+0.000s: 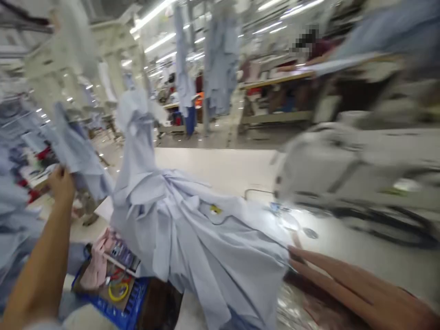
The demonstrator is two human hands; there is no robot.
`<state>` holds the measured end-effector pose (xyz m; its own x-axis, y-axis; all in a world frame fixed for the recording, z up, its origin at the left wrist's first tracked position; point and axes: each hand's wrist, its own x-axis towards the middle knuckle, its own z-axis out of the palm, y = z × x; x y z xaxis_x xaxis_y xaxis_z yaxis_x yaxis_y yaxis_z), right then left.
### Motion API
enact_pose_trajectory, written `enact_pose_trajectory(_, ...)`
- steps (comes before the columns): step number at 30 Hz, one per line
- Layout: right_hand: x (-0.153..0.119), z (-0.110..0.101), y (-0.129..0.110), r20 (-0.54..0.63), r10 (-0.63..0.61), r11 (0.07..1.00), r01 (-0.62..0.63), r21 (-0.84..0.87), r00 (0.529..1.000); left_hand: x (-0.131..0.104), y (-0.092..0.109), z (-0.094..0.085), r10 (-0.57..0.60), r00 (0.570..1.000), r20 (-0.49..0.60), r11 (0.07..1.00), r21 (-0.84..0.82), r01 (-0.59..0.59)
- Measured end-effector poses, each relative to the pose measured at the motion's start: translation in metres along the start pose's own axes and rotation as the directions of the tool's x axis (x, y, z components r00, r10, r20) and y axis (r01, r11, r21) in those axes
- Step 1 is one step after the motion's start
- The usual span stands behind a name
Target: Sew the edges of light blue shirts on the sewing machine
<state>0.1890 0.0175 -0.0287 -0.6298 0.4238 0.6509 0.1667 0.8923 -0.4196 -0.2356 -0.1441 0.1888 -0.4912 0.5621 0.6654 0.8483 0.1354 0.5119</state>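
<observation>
A crumpled light blue shirt (192, 229) lies over the front and left of a white sewing table (213, 160), its lower part hanging off the near edge. A small yellow mark shows on the cloth. Low on the right, my right hand (350, 279) has its fingers stretched out, with the tips at the shirt's right edge. Far to the left, my left hand (62, 181) is raised with its fingers curled, beside a hanging light blue garment (82, 156). Blur hides whether it holds that cloth. The grey sewing machine (357, 165) stands on the table at the right.
Below the table at the left, a blue-edged box (137, 298) holds pink cloth, scissors and a yellow ring of tape. More light blue garments (222, 64) hang in the background. A person's arm (305, 64) rests on another table at the upper right.
</observation>
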Motion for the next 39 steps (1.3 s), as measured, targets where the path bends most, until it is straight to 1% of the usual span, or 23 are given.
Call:
enact_pose_trajectory(2,-0.008,-0.02,-0.022,0.044,-0.009,0.992,0.015,-0.127,0.999,-0.037,0.008,0.027,0.05,0.997,0.053,0.996,-0.081,-0.046)
enact_pose_trajectory(3,-0.001,-0.026,-0.036,0.058,0.038,0.995,-0.032,-0.098,0.998,-0.054,0.015,0.044,0.07,0.979,0.193,0.986,-0.16,-0.039)
enact_pose_trajectory(4,0.011,-0.029,-0.05,0.071,0.152,0.988,-0.152,-0.008,0.986,-0.068,0.026,0.064,0.106,0.888,0.447,0.964,-0.266,0.019)
enact_pose_trajectory(5,0.025,-0.029,-0.062,0.054,0.265,0.956,-0.27,0.114,0.963,-0.08,0.04,0.086,0.144,0.82,0.554,0.947,-0.317,0.048)
enact_pose_trajectory(6,0.04,-0.027,-0.071,0.087,0.354,0.893,-0.364,0.265,0.931,-0.089,0.056,0.109,0.18,0.754,0.631,0.929,-0.361,0.08)
enact_pose_trajectory(8,0.06,-0.02,-0.082,0.283,0.513,0.686,-0.585,0.433,0.81,-0.099,0.088,0.153,0.249,0.552,0.796,0.827,-0.471,0.306)
enact_pose_trajectory(9,0.064,-0.017,-0.084,0.349,0.559,0.581,-0.656,0.481,0.752,-0.101,0.102,0.173,0.257,0.502,0.826,0.788,-0.48,0.386)
enact_pose_trajectory(12,0.06,-0.016,-0.076,0.39,0.68,0.322,-0.73,0.603,0.622,-0.104,0.124,0.217,0.236,0.535,0.811,0.729,-0.512,0.454)
enact_pose_trajectory(14,0.053,-0.018,-0.066,0.322,0.76,0.246,-0.708,0.662,0.565,-0.105,0.126,0.235,0.235,0.554,0.798,0.727,-0.523,0.444)
enact_pose_trajectory(18,0.047,-0.021,-0.047,0.242,0.85,0.187,-0.696,0.693,0.469,-0.11,0.114,0.248,0.26,0.464,0.846,0.745,-0.482,0.461)
enact_pose_trajectory(20,0.046,-0.02,-0.04,0.273,0.853,0.16,-0.721,0.674,0.445,-0.112,0.105,0.242,0.302,0.516,0.802,0.805,-0.504,0.312)
enact_pose_trajectory(22,0.044,-0.018,-0.035,0.308,0.849,0.149,-0.753,0.64,0.43,-0.114,0.094,0.228,0.454,0.582,0.675,0.835,-0.55,-0.014)
enact_pose_trajectory(23,0.043,-0.018,-0.032,0.318,0.851,0.146,-0.769,0.622,0.419,-0.116,0.089,0.219,0.569,0.546,0.615,0.801,-0.565,-0.199)
enact_pose_trajectory(24,0.042,-0.018,-0.031,0.319,0.858,0.147,-0.787,0.598,0.403,-0.118,0.085,0.211,0.679,0.449,0.581,0.732,-0.581,-0.355)
enact_pose_trajectory(26,0.042,-0.02,-0.028,0.286,0.873,0.212,-0.836,0.506,0.395,-0.127,0.077,0.198,0.8,0.174,0.575,0.561,-0.611,-0.559)
enact_pose_trajectory(27,0.041,-0.021,-0.026,0.247,0.877,0.283,-0.858,0.428,0.412,-0.131,0.075,0.194,0.813,0.071,0.578,0.49,-0.614,-0.619)
enact_pose_trajectory(28,0.042,-0.022,-0.025,0.198,0.873,0.366,-0.868,0.334,0.445,-0.136,0.073,0.194,0.815,0.017,0.579,0.442,-0.603,-0.664)
enact_pose_trajectory(29,0.042,-0.023,-0.023,0.156,0.859,0.447,-0.863,0.235,0.487,-0.139,0.072,0.195,0.819,0.007,0.574,0.416,-0.585,-0.696)
enact_pose_trajectory(33,0.04,-0.025,-0.024,0.081,0.78,0.623,-0.782,-0.006,0.621,-0.131,0.074,0.206,0.842,0.106,0.528,0.475,-0.636,-0.608)
enact_pose_trajectory(35,0.038,-0.027,-0.034,0.149,0.721,0.683,-0.73,0.01,0.677,-0.113,0.083,0.207,0.8,0.233,0.553,0.585,-0.636,-0.503)
enact_pose_trajectory(37,0.038,-0.032,-0.048,0.377,0.591,0.719,-0.677,0.155,0.714,-0.091,0.097,0.206,0.69,0.411,0.596,0.724,-0.549,-0.418)
enact_pose_trajectory(38,0.039,-0.035,-0.056,0.505,0.493,0.707,-0.665,0.242,0.708,-0.082,0.107,0.205,0.634,0.474,0.612,0.773,-0.51,-0.376)
enact_pose_trajectory(39,0.04,-0.037,-0.062,0.543,0.458,0.686,-0.668,0.288,0.704,-0.075,0.117,0.205,0.603,0.484,0.635,0.797,-0.504,-0.333)
